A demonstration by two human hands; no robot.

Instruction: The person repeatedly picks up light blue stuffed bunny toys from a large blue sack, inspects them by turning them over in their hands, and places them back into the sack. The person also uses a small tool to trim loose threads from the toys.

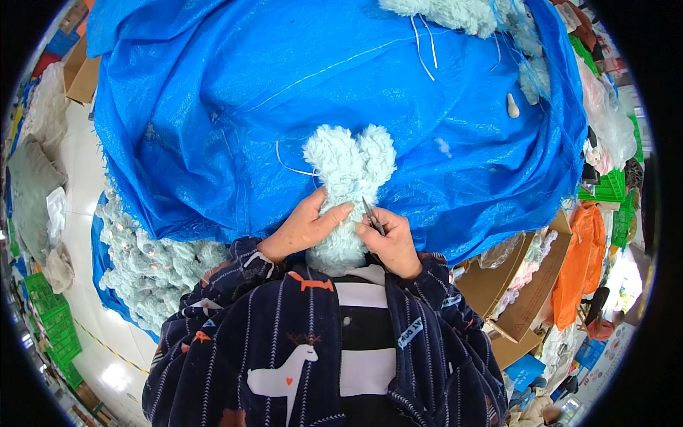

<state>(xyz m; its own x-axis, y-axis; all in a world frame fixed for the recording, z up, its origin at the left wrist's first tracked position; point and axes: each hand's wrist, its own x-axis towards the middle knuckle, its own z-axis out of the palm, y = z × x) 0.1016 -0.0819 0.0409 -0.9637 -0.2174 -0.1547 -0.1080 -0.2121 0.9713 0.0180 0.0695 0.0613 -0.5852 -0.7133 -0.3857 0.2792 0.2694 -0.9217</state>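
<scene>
A fluffy mint-green plush piece (347, 167) with two ear-like lobes lies close in front of my body, lobes pointing away from me. My left hand (302, 226) is closed on its left side, thumb pressed into the fur near the narrow middle. In my right hand (391, 242) is a small pair of dark scissors (373, 219), blades pointing up and left against the plush. Whether the blades are apart I cannot tell. A thin white cord (290, 168) curves out from the left lobe. Under it all spreads a crumpled blue tarp (270, 78).
More mint plush (459, 16) with white cords lies at the far right, near a small pale bulb-shaped object (512, 107). A plush heap (160, 263) is at lower left. Cardboard boxes (530, 295) and an orange sack (582, 245) stand at right, green crates (53, 320) at left.
</scene>
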